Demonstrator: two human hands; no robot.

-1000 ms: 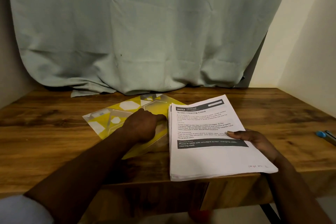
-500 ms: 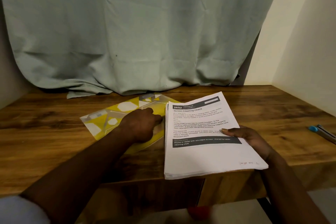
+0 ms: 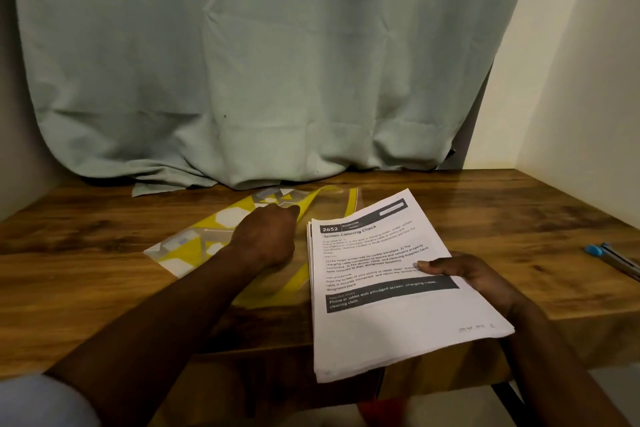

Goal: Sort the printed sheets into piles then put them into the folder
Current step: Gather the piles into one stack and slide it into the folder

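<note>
Pale green curtain (image 3: 242, 62) hung behind a wooden table (image 3: 502, 211), and the yellow patterned folder (image 3: 207, 236) lay on that table, left of centre. The left hand (image 3: 266, 239) rested on it with fingers curled at its open edge. It seemed to be pinching the upper leaf, though the fingertips were hidden behind the knuckles. A clear leaf with a yellow border appeared raised just beyond that hand.

The right hand (image 3: 474, 274) gripped the stack of printed sheets (image 3: 391, 322) by its right edge, with the thumb (image 3: 427, 265) pressed on top and the fingers underneath. The stack's near end overhung the table's front edge, and its left side sat just beside the folder.

The step in hand looked to be loading the folder. To do it well, the left hand would need to lift the leaf wide enough for the whole thickness. The right would do best to lead in with the stack's long left edge, low and flat. The sheets were slightly fanned at the top corner — squaring them against the table first would stop stray corners catching. A pen (image 3: 609, 256) lay well apart at the right.
</note>
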